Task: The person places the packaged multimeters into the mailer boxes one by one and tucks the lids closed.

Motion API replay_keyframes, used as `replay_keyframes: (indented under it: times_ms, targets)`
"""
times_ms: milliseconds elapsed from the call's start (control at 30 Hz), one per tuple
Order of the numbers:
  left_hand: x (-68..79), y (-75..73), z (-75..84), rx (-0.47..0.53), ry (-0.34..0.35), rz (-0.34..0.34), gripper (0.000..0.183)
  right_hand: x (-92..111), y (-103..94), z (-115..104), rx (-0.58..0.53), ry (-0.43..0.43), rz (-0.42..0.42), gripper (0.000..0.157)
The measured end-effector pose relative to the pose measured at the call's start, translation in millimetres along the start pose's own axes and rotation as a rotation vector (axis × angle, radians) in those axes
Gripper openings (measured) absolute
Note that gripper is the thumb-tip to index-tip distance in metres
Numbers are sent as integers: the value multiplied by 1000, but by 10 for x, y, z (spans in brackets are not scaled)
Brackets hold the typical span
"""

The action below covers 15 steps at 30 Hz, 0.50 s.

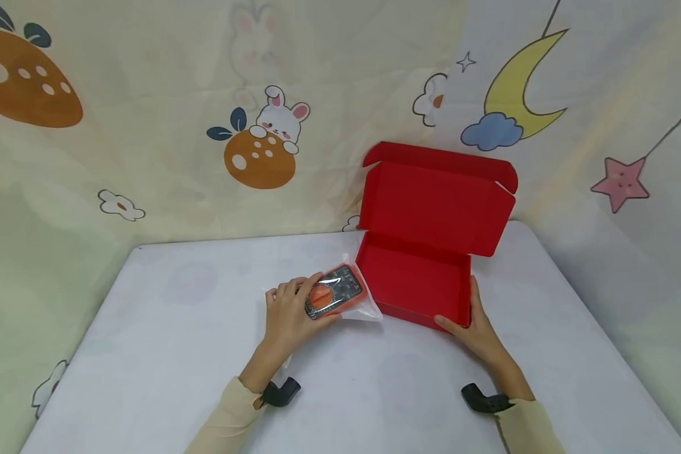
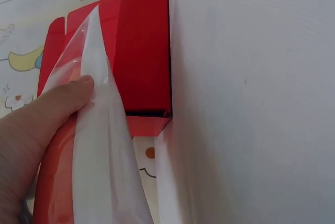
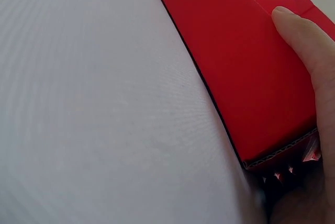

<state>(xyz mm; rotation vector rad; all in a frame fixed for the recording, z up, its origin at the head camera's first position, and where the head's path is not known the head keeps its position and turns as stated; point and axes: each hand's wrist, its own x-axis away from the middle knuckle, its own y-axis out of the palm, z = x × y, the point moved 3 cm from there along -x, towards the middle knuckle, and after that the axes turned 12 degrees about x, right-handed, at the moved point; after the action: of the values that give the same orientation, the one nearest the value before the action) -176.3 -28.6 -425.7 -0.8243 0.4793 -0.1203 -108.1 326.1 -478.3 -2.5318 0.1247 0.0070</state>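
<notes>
An orange and dark grey multimeter [image 1: 346, 284] with an orange dial lies inside a clear plastic bag [image 1: 369, 309]. My left hand [image 1: 289, 315] grips it from the left, fingers over its far edge and thumb along its near edge. In the left wrist view the thumb presses on the bag [image 2: 94, 145], just beside the box. A red cardboard box [image 1: 414, 271] stands with its lid [image 1: 437, 202] raised at the back and its inside bare. My right hand [image 1: 479, 331] holds the box's near right corner, thumb on the front wall and fingers along the right side.
The box and both hands are over a white table [image 1: 164, 353]. Behind it hangs a pale cloth backdrop [image 1: 170, 126] printed with rabbits, a moon and a star; the raised lid stands close to it. Black wrist straps [image 1: 280, 392] sit at both cuffs.
</notes>
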Motion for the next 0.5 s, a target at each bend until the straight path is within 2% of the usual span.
replay_keyframes:
  times_ms: [233, 500]
  targets:
    - [-73, 42, 69, -2, 19, -24, 83, 0, 7, 32, -4, -9, 13, 115]
    - [-165, 124, 155, -20, 44, -95, 84, -16, 0, 51, -2, -20, 22, 115]
